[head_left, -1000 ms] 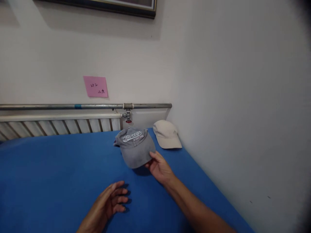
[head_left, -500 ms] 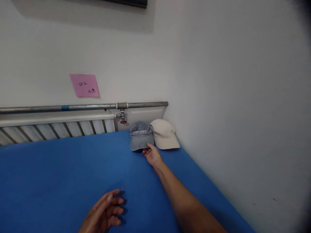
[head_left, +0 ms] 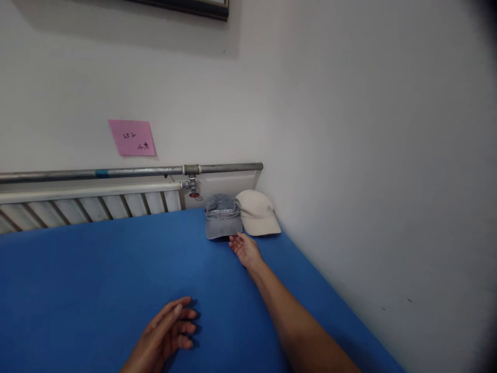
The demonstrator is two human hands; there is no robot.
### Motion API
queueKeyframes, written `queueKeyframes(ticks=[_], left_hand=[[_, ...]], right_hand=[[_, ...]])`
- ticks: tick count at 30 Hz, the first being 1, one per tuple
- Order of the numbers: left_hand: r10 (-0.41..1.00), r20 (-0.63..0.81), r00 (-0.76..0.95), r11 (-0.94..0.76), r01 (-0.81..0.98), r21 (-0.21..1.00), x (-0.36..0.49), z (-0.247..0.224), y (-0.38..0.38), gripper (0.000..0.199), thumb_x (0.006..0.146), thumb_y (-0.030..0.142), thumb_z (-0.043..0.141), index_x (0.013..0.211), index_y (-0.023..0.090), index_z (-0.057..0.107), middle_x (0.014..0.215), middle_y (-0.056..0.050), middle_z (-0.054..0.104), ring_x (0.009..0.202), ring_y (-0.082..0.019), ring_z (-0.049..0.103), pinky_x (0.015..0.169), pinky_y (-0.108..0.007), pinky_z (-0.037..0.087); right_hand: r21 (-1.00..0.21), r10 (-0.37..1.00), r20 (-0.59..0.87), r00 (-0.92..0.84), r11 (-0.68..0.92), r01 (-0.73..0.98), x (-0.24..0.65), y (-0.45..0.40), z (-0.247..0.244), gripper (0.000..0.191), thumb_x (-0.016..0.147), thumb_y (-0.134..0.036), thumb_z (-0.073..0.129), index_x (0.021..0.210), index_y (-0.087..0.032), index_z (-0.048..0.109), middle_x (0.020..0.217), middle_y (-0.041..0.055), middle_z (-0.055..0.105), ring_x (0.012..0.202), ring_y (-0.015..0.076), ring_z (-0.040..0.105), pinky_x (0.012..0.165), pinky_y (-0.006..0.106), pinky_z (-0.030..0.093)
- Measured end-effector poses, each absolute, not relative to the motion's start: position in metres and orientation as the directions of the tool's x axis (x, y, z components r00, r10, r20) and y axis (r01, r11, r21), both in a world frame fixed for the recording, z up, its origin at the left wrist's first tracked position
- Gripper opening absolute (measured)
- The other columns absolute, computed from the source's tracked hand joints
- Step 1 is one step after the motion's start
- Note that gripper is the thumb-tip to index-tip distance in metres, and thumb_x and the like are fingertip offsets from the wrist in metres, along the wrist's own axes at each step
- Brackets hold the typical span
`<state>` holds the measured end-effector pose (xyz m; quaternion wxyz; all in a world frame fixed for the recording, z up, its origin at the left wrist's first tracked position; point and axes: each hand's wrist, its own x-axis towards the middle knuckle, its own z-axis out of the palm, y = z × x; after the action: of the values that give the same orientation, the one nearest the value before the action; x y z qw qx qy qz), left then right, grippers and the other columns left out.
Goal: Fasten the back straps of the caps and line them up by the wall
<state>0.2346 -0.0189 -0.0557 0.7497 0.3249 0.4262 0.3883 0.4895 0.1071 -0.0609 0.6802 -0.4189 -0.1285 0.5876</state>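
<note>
A grey baseball cap [head_left: 223, 217] with white lettering on its front sits in the far corner of the blue-covered surface [head_left: 116, 280]. Right beside it, on its right, rests a cream baseball cap [head_left: 257, 213]. Both brims face me. My right hand [head_left: 245, 250] is just in front of the grey cap's brim at its right corner, fingers loosely curled and thumb apart, holding nothing. Whether a fingertip still brushes the brim I cannot tell. Lower and to the left, my left hand [head_left: 169, 331] hovers over the blue cover with fingers spread, holding nothing.
A white radiator [head_left: 116, 204] and a metal pipe [head_left: 143, 171] run along the back wall, with a red-handled valve [head_left: 193, 195] near the caps. A pink note [head_left: 132, 138] is stuck above. The side wall [head_left: 349, 181] bounds the surface on the right.
My right thumb has come off the top of the grey cap's brim, and the hand has drawn slightly back. My left hand stays nearly in place. The view has shifted a little.
</note>
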Motion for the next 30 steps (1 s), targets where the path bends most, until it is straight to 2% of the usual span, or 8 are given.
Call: queueKeyframes(ticks=[5,9,13,16,21,24,26,30], left_hand=[[0.865,-0.358,0.352,0.469,-0.311,0.827,0.235,-0.054,-0.020,0.055,0.063,0.047,0.083,0.105,0.014,0.069,0.092,-0.012,0.071,0.075,-0.022,0.065,0.065,-0.031,0.053],[0.893,-0.341,0.294,0.431,-0.336,0.838,0.236,-0.045,-0.022,0.030,0.077,0.033,0.073,0.099,0.013,0.069,0.086,-0.008,0.071,0.071,-0.021,0.065,0.060,-0.028,0.052],[0.940,-0.329,0.086,0.335,-0.405,0.851,0.227,-0.034,-0.026,0.017,0.084,0.019,0.063,0.096,0.008,0.066,0.078,-0.009,0.069,0.063,-0.019,0.065,0.053,-0.027,0.051],[0.931,-0.327,-0.163,0.220,-0.462,0.859,0.200,-0.036,-0.024,0.013,0.081,0.014,0.066,0.093,0.010,0.064,0.077,-0.009,0.067,0.058,-0.017,0.064,0.048,-0.025,0.051],[0.748,-0.292,-0.596,-0.066,-0.505,0.861,0.118,-0.045,-0.040,0.007,0.087,0.011,0.058,0.093,0.013,0.058,0.077,-0.004,0.063,0.062,-0.014,0.063,0.054,-0.025,0.053],[0.580,-0.280,-0.765,-0.228,-0.482,0.846,0.068,-0.045,-0.054,0.004,0.090,0.015,0.056,0.094,0.013,0.056,0.081,-0.002,0.061,0.068,-0.014,0.063,0.061,-0.026,0.054],[0.497,-0.278,-0.822,-0.302,-0.464,0.833,0.040,-0.042,-0.057,0.006,0.091,0.017,0.056,0.096,0.014,0.057,0.087,-0.004,0.062,0.075,-0.015,0.064,0.065,-0.028,0.055],[0.441,-0.277,-0.853,-0.395,-0.462,0.794,0.004,-0.032,-0.050,0.015,0.093,0.024,0.056,0.103,0.014,0.059,0.095,-0.006,0.064,0.080,-0.017,0.065,0.068,-0.031,0.055]], right_hand=[[-0.817,0.898,-0.251,0.362,0.004,-0.576,0.489,0.072,-0.055,0.027,0.093,-0.031,0.057,0.114,-0.014,0.058,0.107,0.0066,0.062,0.088,0.0172,0.063,0.074,0.035,0.055],[-0.894,0.910,-0.198,0.364,-0.016,-0.447,0.477,0.038,-0.044,0.007,0.082,-0.023,0.066,0.088,-0.019,0.064,0.087,0.0041,0.067,0.078,0.0171,0.063,0.067,0.032,0.052],[-0.942,0.960,-0.177,0.217,-0.102,-0.320,0.450,0.001,-0.028,0.011,0.065,-0.023,0.073,0.073,-0.026,0.066,0.075,0.0046,0.069,0.066,0.0200,0.061,0.062,0.036,0.045],[-0.993,0.989,-0.116,0.088,-0.113,-0.031,0.430,-0.013,-0.024,0.012,0.064,-0.031,0.070,0.075,-0.026,0.069,0.076,0.0037,0.069,0.062,0.0188,0.060,0.066,0.036,0.047],[-0.980,0.995,-0.093,-0.048,-0.083,0.180,0.408,-0.014,-0.027,0.029,0.059,-0.043,0.062,0.078,-0.021,0.067,0.085,0.0095,0.071,0.075,0.0249,0.065,0.061,0.034,0.050],[-0.970,0.996,-0.067,-0.060,-0.051,0.240,0.407,-0.012,-0.028,0.034,0.058,-0.046,0.059,0.079,-0.021,0.067,0.085,0.0113,0.072,0.070,0.0245,0.065,0.061,0.035,0.052],[-0.965,0.996,-0.069,-0.050,-0.054,0.258,0.408,-0.011,-0.029,0.035,0.057,-0.046,0.058,0.079,-0.021,0.067,0.083,0.0106,0.072,0.066,0.0235,0.064,0.061,0.036,0.052],[-0.957,0.996,-0.062,-0.061,-0.042,0.286,0.410,-0.011,-0.031,0.035,0.059,-0.047,0.057,0.080,-0.021,0.068,0.087,0.0100,0.073,0.077,0.0256,0.067,0.063,0.034,0.053]])
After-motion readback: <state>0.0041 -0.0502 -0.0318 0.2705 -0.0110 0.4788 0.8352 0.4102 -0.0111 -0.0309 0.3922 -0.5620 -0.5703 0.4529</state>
